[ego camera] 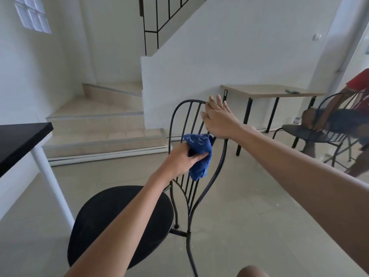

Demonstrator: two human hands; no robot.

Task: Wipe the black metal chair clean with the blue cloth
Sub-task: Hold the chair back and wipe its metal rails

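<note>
The black metal chair [119, 222] stands in front of me with a round seat and a barred backrest that rises to the right. My left hand [182, 159] grips the bunched blue cloth [199, 154] and presses it against the backrest bars at mid height. My right hand [218, 116] rests on the top right curve of the backrest frame, fingers stretched out and apart, partly hiding the frame there.
A black tabletop [18, 142] on a white leg [54, 182] is at the left. Tiled stairs [103, 124] rise behind. A wooden table [267, 90] stands by the wall. At the right a person [343, 116] sits on a second black chair [311, 134].
</note>
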